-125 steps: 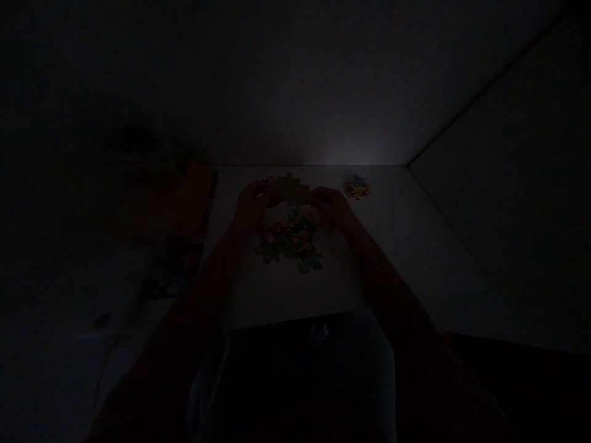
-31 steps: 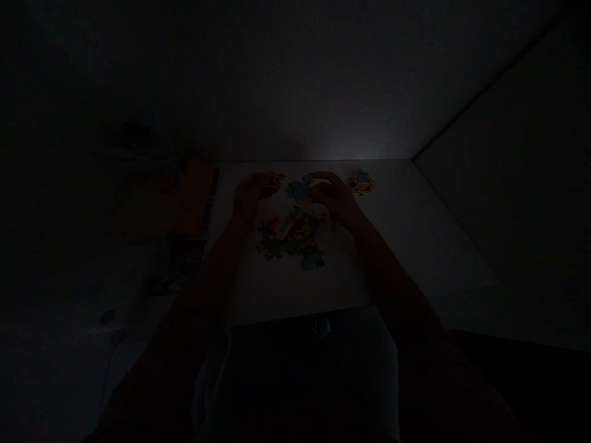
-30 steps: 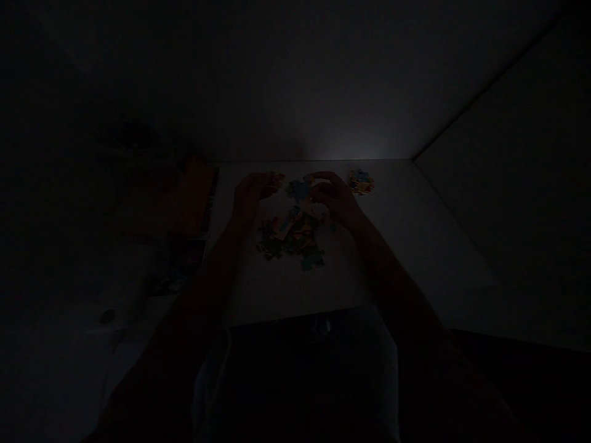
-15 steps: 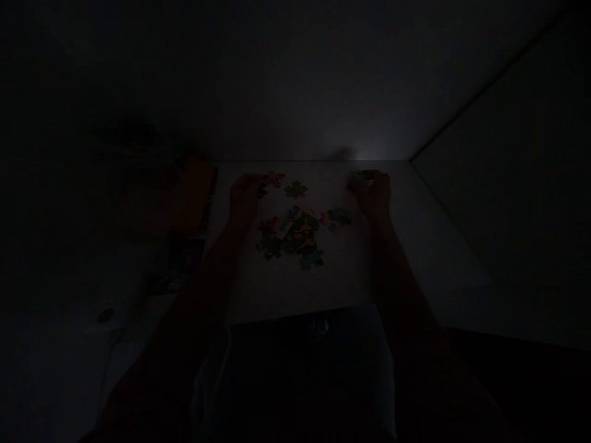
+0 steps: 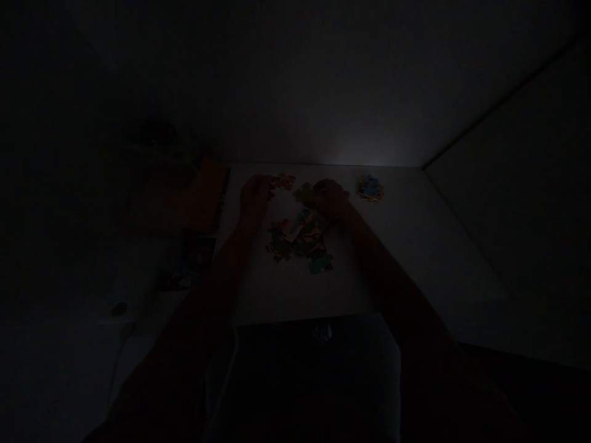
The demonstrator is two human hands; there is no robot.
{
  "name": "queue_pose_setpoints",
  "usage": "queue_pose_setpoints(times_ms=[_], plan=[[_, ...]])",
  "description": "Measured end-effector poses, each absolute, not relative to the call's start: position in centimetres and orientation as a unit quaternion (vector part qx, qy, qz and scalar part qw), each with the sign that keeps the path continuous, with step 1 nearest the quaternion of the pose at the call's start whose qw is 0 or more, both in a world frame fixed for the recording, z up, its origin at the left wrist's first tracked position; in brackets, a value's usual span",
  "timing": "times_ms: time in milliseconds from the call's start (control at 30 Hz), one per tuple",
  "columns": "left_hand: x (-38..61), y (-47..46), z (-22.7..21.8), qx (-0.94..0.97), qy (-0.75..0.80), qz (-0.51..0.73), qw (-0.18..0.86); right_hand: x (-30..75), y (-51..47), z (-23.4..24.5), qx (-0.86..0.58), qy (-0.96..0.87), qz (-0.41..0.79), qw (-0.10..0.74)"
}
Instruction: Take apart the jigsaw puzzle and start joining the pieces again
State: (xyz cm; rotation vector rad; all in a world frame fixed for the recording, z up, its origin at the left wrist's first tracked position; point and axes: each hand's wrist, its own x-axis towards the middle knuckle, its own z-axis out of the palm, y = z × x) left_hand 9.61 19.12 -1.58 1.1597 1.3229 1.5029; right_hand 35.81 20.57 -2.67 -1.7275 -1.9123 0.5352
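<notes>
The picture is very dark. My left hand (image 5: 253, 198) rests at the far side of the white table, its fingertips at a small reddish group of jigsaw pieces (image 5: 282, 181). My right hand (image 5: 330, 200) lies over the right end of a green jigsaw section (image 5: 302, 193), and its fingers hide part of it. Between my forearms lies a loose pile of multicoloured jigsaw pieces (image 5: 298, 237). A small joined patch of blue and yellow pieces (image 5: 370, 187) sits farther right, apart from both hands.
An orange box (image 5: 205, 197) stands beyond the table's left edge, with a dark printed card (image 5: 188, 263) nearer me. Pale walls rise behind and to the right of the white table (image 5: 286, 301). My dark lap lies below its near edge.
My right hand has moved left from the far right of the table to the green section. The teal pieces earlier right of the pile no longer show. The view has shifted slightly.
</notes>
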Motion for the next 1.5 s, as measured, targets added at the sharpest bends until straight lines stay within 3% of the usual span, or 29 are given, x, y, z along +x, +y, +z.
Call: queue_pose_setpoints(times_ms=[133,233,333,467,600,700,900,1000,1200,1400,1500], plan=[[9.7,19.2,-1.6,0.463,0.524,0.596,0.395,38.3,20.8,-2.4,-0.551,-0.682,0.277,0.392],[9.7,19.3,-1.5,0.460,0.520,0.601,0.396,42.5,21.0,-1.2,-0.554,-0.663,0.164,0.476],[9.6,19.4,-1.5,0.456,0.520,0.605,0.395,46.8,20.8,-0.3,-0.633,-0.622,0.071,0.455],[9.5,19.6,-1.8,0.452,0.522,0.611,0.387,48.1,20.5,-0.5,-0.701,-0.623,0.035,0.346],[9.6,19.9,-2.2,0.437,0.514,0.629,0.388,43.2,21.7,-1.1,-0.638,-0.694,0.067,0.326],[9.4,20.1,-2.4,0.425,0.512,0.637,0.388,37.7,23.6,-1.3,-0.559,-0.774,0.138,0.265],[9.3,20.0,-2.1,0.405,0.519,0.639,0.397,31.1,26.7,-1.9,-0.579,-0.785,0.127,0.180],[9.5,20.0,-1.7,0.385,0.526,0.639,0.408,30.6,27.2,-2.3,-0.578,-0.772,0.172,0.201],[9.6,20.0,-1.5,0.379,0.517,0.650,0.407,32.9,26.6,-2.8,-0.499,-0.719,0.340,0.345],[9.9,20.1,-1.5,0.359,0.490,0.668,0.430,43.2,24.0,-2.5,-0.561,-0.647,0.270,0.441],[10.1,20.2,-1.4,0.359,0.494,0.662,0.433,49.5,22.3,-2.7,-0.605,-0.616,0.236,0.445]])
